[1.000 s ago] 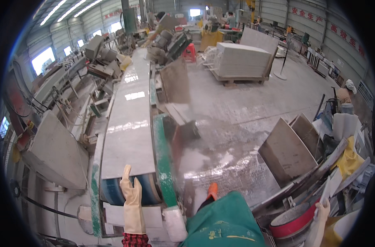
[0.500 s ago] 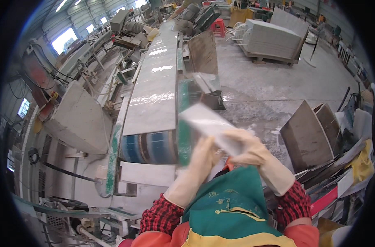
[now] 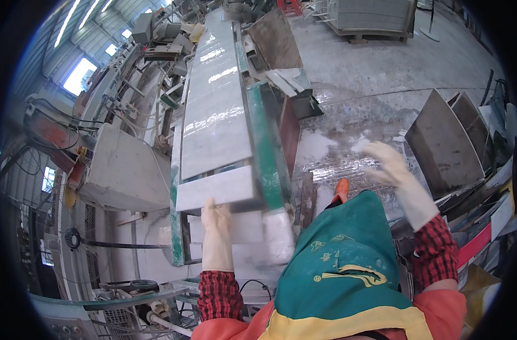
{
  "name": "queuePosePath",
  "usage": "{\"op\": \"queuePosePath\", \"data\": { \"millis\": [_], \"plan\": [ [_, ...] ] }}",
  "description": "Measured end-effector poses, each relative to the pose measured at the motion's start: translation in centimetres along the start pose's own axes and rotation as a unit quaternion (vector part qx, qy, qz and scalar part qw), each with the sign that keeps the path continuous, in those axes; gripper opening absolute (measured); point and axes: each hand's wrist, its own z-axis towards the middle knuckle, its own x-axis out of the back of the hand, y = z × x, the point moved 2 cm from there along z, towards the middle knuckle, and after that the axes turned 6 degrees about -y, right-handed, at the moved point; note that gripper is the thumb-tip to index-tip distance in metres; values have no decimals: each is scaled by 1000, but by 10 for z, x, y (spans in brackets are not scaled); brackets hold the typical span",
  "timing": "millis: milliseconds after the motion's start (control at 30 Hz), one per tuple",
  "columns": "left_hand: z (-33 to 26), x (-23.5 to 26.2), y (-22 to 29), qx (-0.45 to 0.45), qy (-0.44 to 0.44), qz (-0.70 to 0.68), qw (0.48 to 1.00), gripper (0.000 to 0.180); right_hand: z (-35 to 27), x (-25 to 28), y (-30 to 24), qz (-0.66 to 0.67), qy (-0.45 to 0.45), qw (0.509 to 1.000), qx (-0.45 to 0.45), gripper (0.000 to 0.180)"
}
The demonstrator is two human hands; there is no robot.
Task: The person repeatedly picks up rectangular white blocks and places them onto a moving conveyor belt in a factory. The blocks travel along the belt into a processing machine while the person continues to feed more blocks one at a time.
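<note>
A white rectangular stone piece (image 3: pixel 216 188) lies crosswise over the near end of the conveyor, in line with the long row of wet white slabs (image 3: pixel 216 122). My left hand (image 3: pixel 216 218), in a cream rubber glove, grips its near edge with the fingers closed against it. Out to the right, above the floor and apart from everything, my right hand (image 3: pixel 388 164) is gloved too. Its fingers are spread and hold nothing, though motion blurs them slightly.
Green rails (image 3: pixel 265 147) run along the conveyor. Another white block (image 3: pixel 279 235) lies beside its near end. Brown boards (image 3: pixel 445 139) lean at the right, a stone-coloured block (image 3: pixel 128 167) stands at the left, and the floor (image 3: pixel 355 102) is wet. A pallet stack (image 3: pixel 372 17) stands farther back.
Both hands held the white stone piece in front of me. It has moved left onto the conveyor's near end, over the blue roller. My right hand has let go and swung right.
</note>
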Motion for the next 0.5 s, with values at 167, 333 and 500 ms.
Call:
{"op": "queuePosePath", "data": {
  "millis": [167,333,500],
  "plan": [
    [26,-7,-25,-40,22,15,999,35,-155,45,96,67,86,948,-298,56],
    [53,-4,-34,-15,83,-33,996,28,-291,63,147,65,167,877,-446,51],
    [68,13,-28,51,76,-94,991,27,-345,53,159,139,205,852,-461,52]
  ]
}}
